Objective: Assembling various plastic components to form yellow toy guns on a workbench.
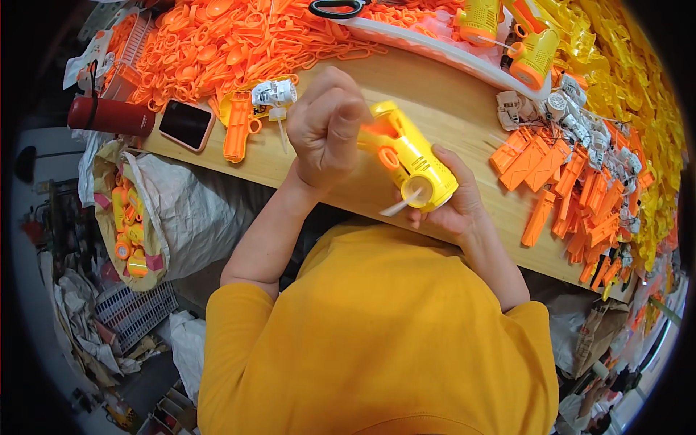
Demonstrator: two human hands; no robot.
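Observation:
A yellow toy bubble gun [418,165] with orange parts is gripped in my right hand [462,190], its round clear-covered end tilted toward me. From that end a thin whitish tube [401,205] sticks out. Beside the toy's grip end, my left hand [330,134] is closed like a fist, thumb on top. What its fingers hold, if anything, is hidden. Left of that hand lies a half-built toy: an orange handle shell [238,129] with a white motor unit [274,93] and a hanging tube.
Loose orange pieces [210,51] heap at the back left, near a phone [186,125] and a red bottle [109,117]. A white tray [435,49] holds yellow toys, with scissors [336,7] at its end. Orange shells [536,159] and yellow shells [652,145] pile up on the right.

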